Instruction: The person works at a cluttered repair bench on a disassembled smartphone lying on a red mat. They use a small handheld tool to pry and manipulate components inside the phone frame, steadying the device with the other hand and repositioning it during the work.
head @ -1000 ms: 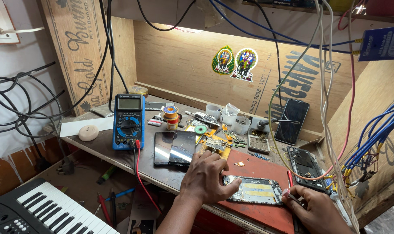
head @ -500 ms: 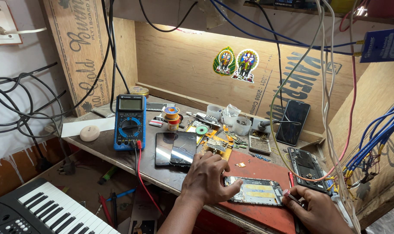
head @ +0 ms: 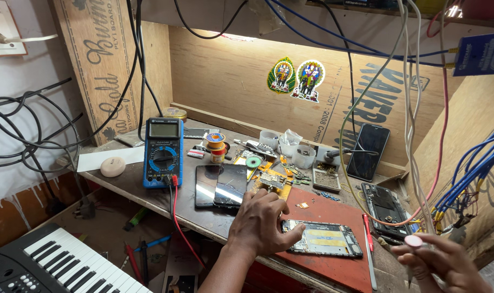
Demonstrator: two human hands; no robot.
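My left hand [head: 260,222] covers the opened phone's [head: 323,239] left end. Right hand [head: 442,263] cut by bottom edge; small pink-tipped item [head: 413,242] in its grip too blurred to identify. Keyboard [head: 57,266] cropped at near-left corner.

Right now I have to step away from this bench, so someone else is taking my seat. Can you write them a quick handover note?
Left hand: pressed on the left end of the opened phone, steadying it on the red mat.
Right hand: lifted off to the right, pinching a thin tool with a round pink cap; its tip is off the phone.
Nearby: blue meter, two dark screens, second opened phone.
Done: back cover is off.
Left: the inside work and closing up.
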